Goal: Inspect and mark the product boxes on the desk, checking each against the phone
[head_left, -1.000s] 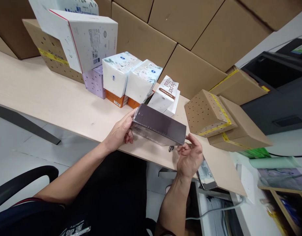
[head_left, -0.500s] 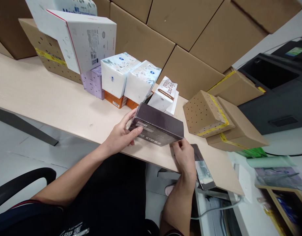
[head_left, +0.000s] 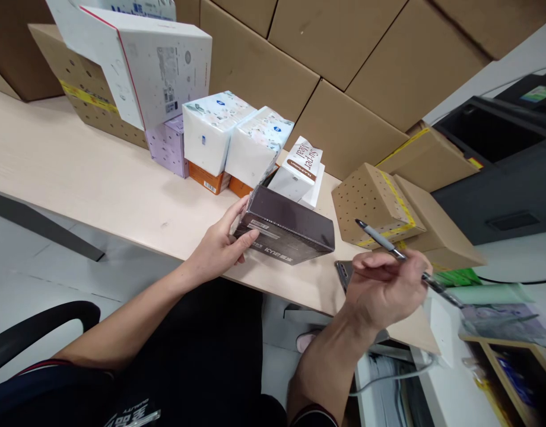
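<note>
A dark box in clear wrap [head_left: 291,222], with pale print on its near side, is tilted above the front edge of the table. My left hand [head_left: 226,240] grips its left end, thumb on the printed side and fingers behind. To the right, my right hand [head_left: 389,284] is raised with a grey and black pen [head_left: 380,237] between its fingers; the pen's tip points up and left. Partly hidden behind that hand lies a phone [head_left: 343,273] on the table.
Tissue packs [head_left: 215,130] sit on orange boxes [head_left: 208,178] behind the dark box, beside a white carton [head_left: 302,169]. A large white box [head_left: 166,71] stands at left. Brown cartons [head_left: 371,201] are on the right, and stacked cardboard [head_left: 255,65] walls the back.
My right hand has left the dark box's right end and moved right and up, now showing a pen in its fingers. My left hand and the dark box have barely moved.
</note>
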Tool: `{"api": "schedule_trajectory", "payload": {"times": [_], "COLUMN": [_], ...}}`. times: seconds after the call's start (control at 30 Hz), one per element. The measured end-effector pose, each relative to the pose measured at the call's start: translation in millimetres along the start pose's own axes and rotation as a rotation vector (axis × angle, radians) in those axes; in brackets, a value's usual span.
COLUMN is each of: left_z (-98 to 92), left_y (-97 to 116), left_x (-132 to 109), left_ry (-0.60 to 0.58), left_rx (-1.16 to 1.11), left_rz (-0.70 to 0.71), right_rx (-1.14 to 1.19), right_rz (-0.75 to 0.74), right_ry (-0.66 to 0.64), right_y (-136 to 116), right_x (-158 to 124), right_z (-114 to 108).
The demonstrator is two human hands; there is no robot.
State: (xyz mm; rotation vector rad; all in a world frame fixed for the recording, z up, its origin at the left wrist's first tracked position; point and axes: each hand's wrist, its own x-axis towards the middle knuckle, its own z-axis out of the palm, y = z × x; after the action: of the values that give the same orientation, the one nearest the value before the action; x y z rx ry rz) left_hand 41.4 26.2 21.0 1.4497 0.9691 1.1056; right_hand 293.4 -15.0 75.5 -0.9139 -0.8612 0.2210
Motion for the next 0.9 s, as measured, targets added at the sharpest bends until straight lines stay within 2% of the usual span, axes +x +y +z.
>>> {"api": "schedule_trajectory", "payload": {"times": [0.13,0.33,0.5,0.73,0.9], "left_z": [0.0,-0.2,-0.1,0.7,0.3], "left_y": [0,-1,0,2,3], "left_x": [0,1,0,0,0], "left_ry": [-0.004,-0.02,-0.018,-0.014,-0.019], "left_rx": [-0.007,-0.02,-0.014,0.003,-0.009], "left_rz": [0.007,0.018,0.031,0.009,0.008], "right_rx": [-0.048,-0.169,-0.154,-0.388,-0.532], "right_rz": [0.059,0.04,0.092,-0.006,-0.088], "right_ry": [-0.07,-0.202,-0.185,-0.249,-0.344], "right_y": [-5,-8,-11,-15,-15], "right_x": [2,2,1,-1,0], "right_z": [19,37,43,44,42]}}
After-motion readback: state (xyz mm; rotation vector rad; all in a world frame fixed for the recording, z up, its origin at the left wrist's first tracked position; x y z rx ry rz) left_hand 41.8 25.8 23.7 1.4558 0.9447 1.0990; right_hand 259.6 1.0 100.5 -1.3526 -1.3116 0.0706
